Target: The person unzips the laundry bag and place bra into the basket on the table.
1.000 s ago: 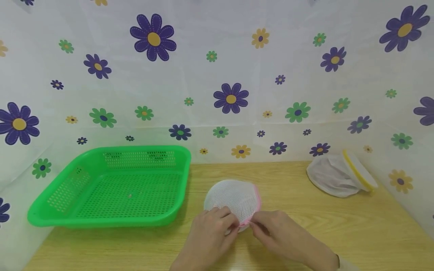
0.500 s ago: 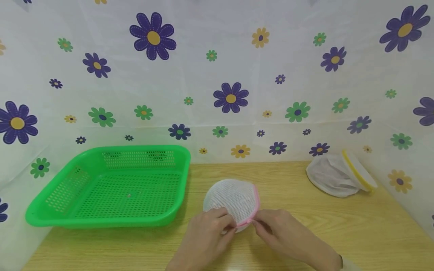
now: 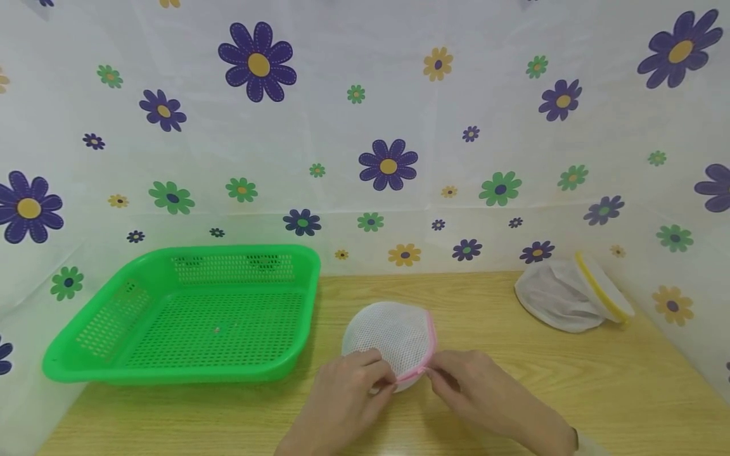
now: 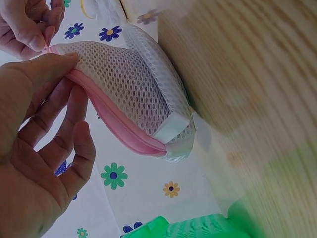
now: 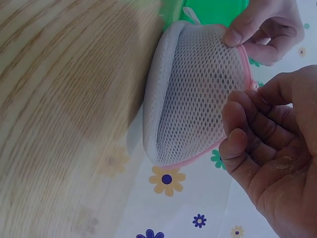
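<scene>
Two hands of mine, seen from the head, work at the near edge of a white mesh bag [image 3: 388,332] on the wooden table [image 3: 576,386], just right of the green basket [image 3: 188,376]. My left hand [image 3: 349,389] pinches the pink zip [image 3: 431,332] and my right hand [image 3: 476,387] grips it a little further along, with a gap between the two. A yellow-rimmed bag [image 3: 553,296] lies well apart, off to the right, before the flowered cloth [image 3: 365,38].

From my left wrist, I see that thumb clamped on the pink edge, the lower fingers loosely bent and apart. The zip curves away to a white tab [image 4: 172,127]; whether it is done up there I can't tell.

From my right wrist, thumb and forefinger come together at what looks like the pink slider [image 5: 254,85], partly hidden.

I judge the step in hand to be working the zip, in which direction I can't say. The next move seems to call for a steady left pinch, holding the edge taut while my right hand draws along the curve.
</scene>
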The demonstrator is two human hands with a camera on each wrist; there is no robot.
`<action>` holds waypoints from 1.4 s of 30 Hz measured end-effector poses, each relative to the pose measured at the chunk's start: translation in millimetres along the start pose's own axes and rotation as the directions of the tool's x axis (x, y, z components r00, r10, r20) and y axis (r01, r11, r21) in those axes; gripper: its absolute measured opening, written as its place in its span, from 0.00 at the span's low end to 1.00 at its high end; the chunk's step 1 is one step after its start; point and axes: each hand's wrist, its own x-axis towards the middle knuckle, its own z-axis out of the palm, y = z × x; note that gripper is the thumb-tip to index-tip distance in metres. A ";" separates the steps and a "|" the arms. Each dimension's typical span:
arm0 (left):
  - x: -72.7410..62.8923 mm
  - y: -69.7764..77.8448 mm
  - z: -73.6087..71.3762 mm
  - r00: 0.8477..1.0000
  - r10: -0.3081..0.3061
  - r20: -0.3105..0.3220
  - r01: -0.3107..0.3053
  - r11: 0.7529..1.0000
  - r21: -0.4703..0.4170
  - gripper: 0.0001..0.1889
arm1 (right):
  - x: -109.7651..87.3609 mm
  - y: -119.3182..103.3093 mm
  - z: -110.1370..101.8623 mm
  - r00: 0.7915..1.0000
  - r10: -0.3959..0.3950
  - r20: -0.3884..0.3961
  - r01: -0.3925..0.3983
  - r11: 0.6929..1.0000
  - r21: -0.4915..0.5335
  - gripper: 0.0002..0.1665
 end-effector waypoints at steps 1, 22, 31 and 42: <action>-0.1 -0.3 0.1 1.000 0.003 -0.005 -0.003 1.000 -0.002 0.08 | 0.1 0.2 -0.2 1.000 0.002 -0.001 -0.002 1.000 -0.002 0.08; -3.8 -5.8 -0.5 1.000 -0.016 -0.009 0.016 1.000 0.011 0.08 | 2.0 2.7 -5.4 0.997 0.070 0.013 -0.070 0.997 -0.028 0.11; 0.0 -1.1 1.8 0.996 0.017 -0.083 -0.014 0.999 0.036 0.13 | 1.3 1.7 -2.2 1.000 -0.008 0.012 0.007 0.997 0.071 0.11; 5.2 6.9 3.6 0.994 0.021 -0.111 -0.013 0.997 0.073 0.11 | 3.0 -2.4 1.5 0.998 -0.063 0.000 0.063 0.996 0.059 0.08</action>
